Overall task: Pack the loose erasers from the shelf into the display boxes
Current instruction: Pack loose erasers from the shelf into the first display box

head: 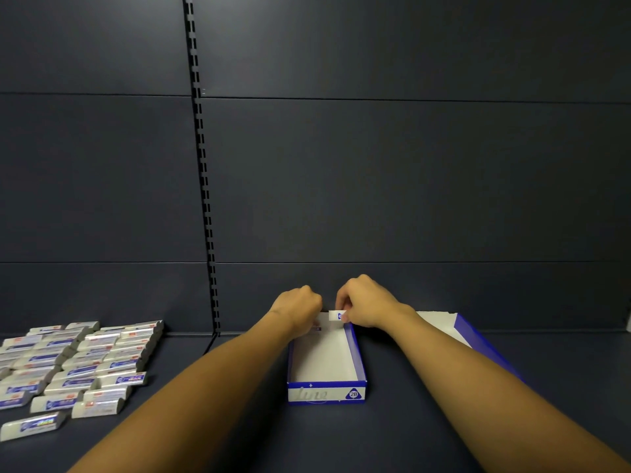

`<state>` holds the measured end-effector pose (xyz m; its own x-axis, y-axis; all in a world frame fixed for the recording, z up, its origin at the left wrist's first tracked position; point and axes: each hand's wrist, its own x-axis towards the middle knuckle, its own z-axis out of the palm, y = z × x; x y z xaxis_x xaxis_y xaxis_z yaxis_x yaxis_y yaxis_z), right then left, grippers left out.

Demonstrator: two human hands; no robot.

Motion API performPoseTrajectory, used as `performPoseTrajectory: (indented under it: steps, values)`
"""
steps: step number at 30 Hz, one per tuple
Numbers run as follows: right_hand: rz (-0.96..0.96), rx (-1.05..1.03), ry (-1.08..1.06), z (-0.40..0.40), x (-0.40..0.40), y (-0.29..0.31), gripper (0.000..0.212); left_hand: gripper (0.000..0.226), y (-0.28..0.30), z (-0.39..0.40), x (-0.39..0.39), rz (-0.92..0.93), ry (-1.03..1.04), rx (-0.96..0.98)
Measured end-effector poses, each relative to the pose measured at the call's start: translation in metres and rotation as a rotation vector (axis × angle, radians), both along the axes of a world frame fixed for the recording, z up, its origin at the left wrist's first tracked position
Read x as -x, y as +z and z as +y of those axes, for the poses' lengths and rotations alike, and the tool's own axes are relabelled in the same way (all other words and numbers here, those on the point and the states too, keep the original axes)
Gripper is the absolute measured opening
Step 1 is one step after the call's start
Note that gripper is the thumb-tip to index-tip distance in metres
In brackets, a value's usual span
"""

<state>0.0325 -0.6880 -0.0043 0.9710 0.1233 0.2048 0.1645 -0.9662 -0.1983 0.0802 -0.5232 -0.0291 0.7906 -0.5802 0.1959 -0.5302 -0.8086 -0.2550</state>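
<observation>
Right hand point(367, 303): it pinches one small white eraser point(336, 316) with a blue mark, just above the far end of the open box point(355, 356).
Left hand point(300, 310): the fingers are curled at the far left corner of the box. It may hold something small there, but I cannot tell, because the hand hides it.
Box: blue and white, open on top, in the middle of the dark shelf point(211, 438). The inside looks almost bare, so the packing has likely only begun.
How to do it well: I think the eraser should go down flat, tight into the far corner, long side along the wall. Then rows can fill up neatly with no gaps. Let go only when it sits flat.
Loose erasers point(78, 367): a big pile in shiny wrappers lies on the shelf, far to the left, well apart from the box.
Second box point(457, 327): another blue and white one lies behind the right arm, partly hidden.
In the way: the two hands are close together over one corner, so they could bump. The pile is a long reach away.
</observation>
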Motion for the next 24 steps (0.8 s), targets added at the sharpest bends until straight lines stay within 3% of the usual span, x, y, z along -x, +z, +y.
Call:
performPoseTrajectory:
  steps: [5,14,24]
  values:
    - [-0.011,0.093,-0.019,0.008,-0.003,0.004,0.022,0.021,0.023,0.033,-0.004,-0.019,-0.029,0.147]
    - [-0.009,0.321,-0.026,0.039,-0.011,-0.004,0.025,0.021,0.024,0.091,-0.006,0.013,0.078,0.122]
    - [-0.017,0.346,-0.060,0.044,-0.016,-0.015,0.019,0.019,0.018,0.102,-0.004,0.029,0.093,0.105]
